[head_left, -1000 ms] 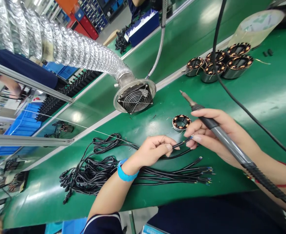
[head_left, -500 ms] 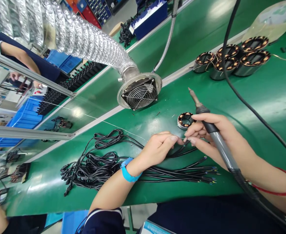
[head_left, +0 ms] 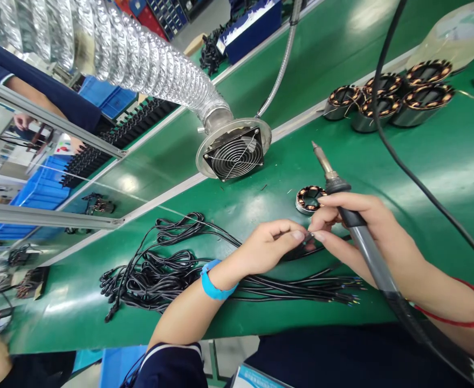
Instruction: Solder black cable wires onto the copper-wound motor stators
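- Two hands meet above the near middle of the green bench (head_left: 423,156), and the small thing pinched between them is too tiny and too covered by fingertips to make out clearly; it looks like the stripped end of a black cable (head_left: 301,252).
- The left hand (head_left: 267,249) is closed in a pinch, thumb against forefinger, on that cable end.
- The right hand (head_left: 354,229) is curled around the grey grip of a soldering iron (head_left: 344,202), while its thumb and forefinger also nip the same cable end; the two hands' fingertips touch.
- The iron's tip points away to the far left, clear of the bench; its cord runs off the right edge, cut off from view.
- A small copper-wound stator (head_left: 309,198) lies on the bench just beyond the right hand's fingers, partly hidden by them.
- A bundle of black cables (head_left: 167,275) lies on the near left, under the left forearm.
- A fume extractor fan (head_left: 233,150) stands farther off, beyond the hands.
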### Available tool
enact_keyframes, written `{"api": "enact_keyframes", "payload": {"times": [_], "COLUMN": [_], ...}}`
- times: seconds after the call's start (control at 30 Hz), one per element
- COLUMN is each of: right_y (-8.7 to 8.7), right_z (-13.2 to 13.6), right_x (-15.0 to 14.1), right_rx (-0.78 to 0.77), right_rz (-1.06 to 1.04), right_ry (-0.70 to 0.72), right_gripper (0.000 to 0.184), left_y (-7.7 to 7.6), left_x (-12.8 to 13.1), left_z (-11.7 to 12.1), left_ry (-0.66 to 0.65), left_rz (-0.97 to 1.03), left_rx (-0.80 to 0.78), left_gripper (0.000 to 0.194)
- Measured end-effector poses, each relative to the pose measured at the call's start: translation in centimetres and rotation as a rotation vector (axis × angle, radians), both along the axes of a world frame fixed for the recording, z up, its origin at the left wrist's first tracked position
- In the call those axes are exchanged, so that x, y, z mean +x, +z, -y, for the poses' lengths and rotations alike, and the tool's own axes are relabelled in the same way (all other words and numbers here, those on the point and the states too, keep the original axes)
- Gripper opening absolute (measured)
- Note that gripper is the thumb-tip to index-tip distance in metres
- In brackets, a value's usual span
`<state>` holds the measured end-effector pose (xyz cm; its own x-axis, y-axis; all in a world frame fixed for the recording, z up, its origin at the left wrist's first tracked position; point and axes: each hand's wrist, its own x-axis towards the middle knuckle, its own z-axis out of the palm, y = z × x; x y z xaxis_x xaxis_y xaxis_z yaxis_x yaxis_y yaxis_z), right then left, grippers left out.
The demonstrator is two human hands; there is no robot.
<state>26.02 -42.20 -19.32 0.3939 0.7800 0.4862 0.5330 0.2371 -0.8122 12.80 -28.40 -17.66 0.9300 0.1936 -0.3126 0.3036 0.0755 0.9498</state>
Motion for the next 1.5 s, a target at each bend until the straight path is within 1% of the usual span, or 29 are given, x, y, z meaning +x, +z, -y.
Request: {"api": "enact_keyframes", "payload": {"times": [0.07,0.1,0.13,0.17,0.23,0.27,0.33,0.4,0.43,0.5,0.53,0.6,0.73,0.8,0.9,0.97,1.07,1.23,1.33,1.5], "right_y": [0.3,0.3,0.4,0.3,0.2,0.0,-0.5,-1.0,-1.4,-1.9,-2.1,-2.2,-1.7,-1.6,-2.1,-2.5,-2.9,-2.4,-2.2,-2.0], "right_z": [-0.1,-0.1,-0.2,-0.2,-0.2,-0.2,-0.2,-0.2,-0.2,-0.3,-0.2,-0.1,0.3,0.6,1.2,1.6,2.1,2.5,2.6,2.5], "right_x": [-0.1,-0.2,-0.1,0.0,0.4,0.8,1.8,2.7,3.0,3.4,3.5,3.3,2.4,2.1,1.9,1.9,2.0,2.2,2.2,2.0], "right_rx": [0.016,0.019,0.015,0.0,-0.057,-0.093,-0.191,-0.323,-0.388,-0.466,-0.458,-0.375,-0.185,-0.104,-0.014,-0.011,-0.04,-0.148,-0.162,-0.197], "right_rz": [0.009,-0.001,-0.016,-0.03,-0.042,-0.039,0.013,0.097,0.128,0.147,0.142,0.146,0.181,0.13,0.045,0.056,0.09,0.039,0.006,-0.038], "right_ry": [0.006,0.015,0.027,0.043,0.068,0.051,-0.074,-0.238,-0.283,-0.282,-0.262,-0.26,-0.358,-0.335,-0.279,-0.288,-0.305,-0.261,-0.285,-0.284], "right_gripper": [0.036,0.036,0.037,0.037,0.038,0.038,0.04,0.046,0.048,0.049,0.046,0.042,0.045,0.043,0.029,0.022,0.025,0.025,0.029,0.032], "left_y": [0.2,0.4,0.6,0.8,1.2,1.3,1.3,1.2,1.1,0.8,0.6,0.3,-0.3,-0.6,-1.0,-1.1,-1.2,-1.2,-1.3,-1.4], "left_x": [-0.1,-0.1,-0.1,-0.1,0.1,0.3,0.7,1.0,1.2,1.4,1.5,1.5,1.4,1.4,1.5,1.6,1.8,2.0,2.1,2.2], "left_z": [0.2,0.2,0.2,0.1,-0.1,-0.2,-0.6,-0.9,-1.0,-1.1,-1.1,-1.1,-1.2,-1.3,-1.5,-1.6,-1.7,-1.8,-1.7,-1.7], "left_ry": [0.009,0.02,0.041,0.068,0.13,0.161,0.229,0.287,0.308,0.338,0.352,0.376,0.417,0.445,0.467,0.469,0.471,0.468,0.466,0.468], "left_rz": [-0.061,-0.085,-0.102,-0.104,-0.087,-0.086,-0.119,-0.174,-0.194,-0.211,-0.213,-0.21,-0.188,-0.165,-0.121,-0.095,-0.067,-0.041,-0.033,-0.014], "left_rx": [-0.225,-0.286,-0.306,-0.291,-0.212,-0.169,-0.109,-0.092,-0.095,-0.105,-0.108,-0.108,-0.069,-0.03,0.021,0.043,0.058,0.063,0.063,0.074], "left_gripper": [0.049,0.05,0.048,0.045,0.033,0.026,0.014,0.013,0.014,0.015,0.016,0.015,0.015,0.016,0.017,0.017,0.02,0.022,0.023,0.024]}}
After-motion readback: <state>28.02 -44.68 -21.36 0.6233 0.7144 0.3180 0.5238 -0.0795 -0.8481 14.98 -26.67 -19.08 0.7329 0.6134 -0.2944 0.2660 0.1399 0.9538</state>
